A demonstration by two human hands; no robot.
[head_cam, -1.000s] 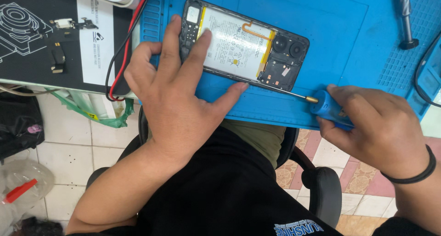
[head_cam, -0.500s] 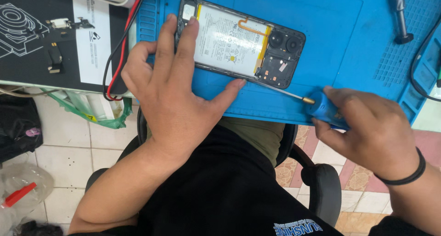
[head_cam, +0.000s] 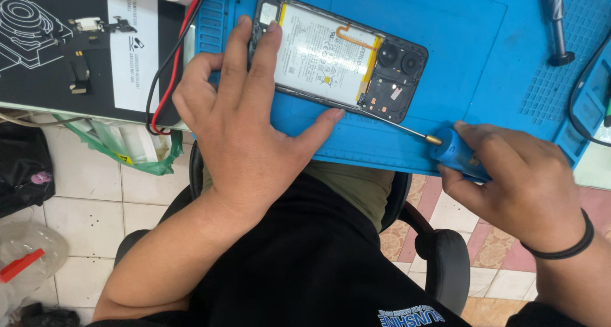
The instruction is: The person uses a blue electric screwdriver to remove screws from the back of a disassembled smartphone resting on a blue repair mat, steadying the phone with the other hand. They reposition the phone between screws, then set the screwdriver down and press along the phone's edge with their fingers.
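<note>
Left hand (head_cam: 245, 133) lies spread flat, fingertips pressing the near end of the opened black smartphone with its back cover off (head_cam: 337, 56), thumb against its lower edge. Phone rests on the blue ribbed silicone work mat (head_cam: 484, 53), white battery and twin camera lenses exposed. Right hand (head_cam: 515, 180), right of the phone, is closed around a blue-handled thin-shafted screwdriver (head_cam: 455, 152), tip at the phone's lower right corner. Red and black wires (head_cam: 168, 72) run left of the phone. A grey metal tool (head_cam: 557, 21) stands upper right.
</note>
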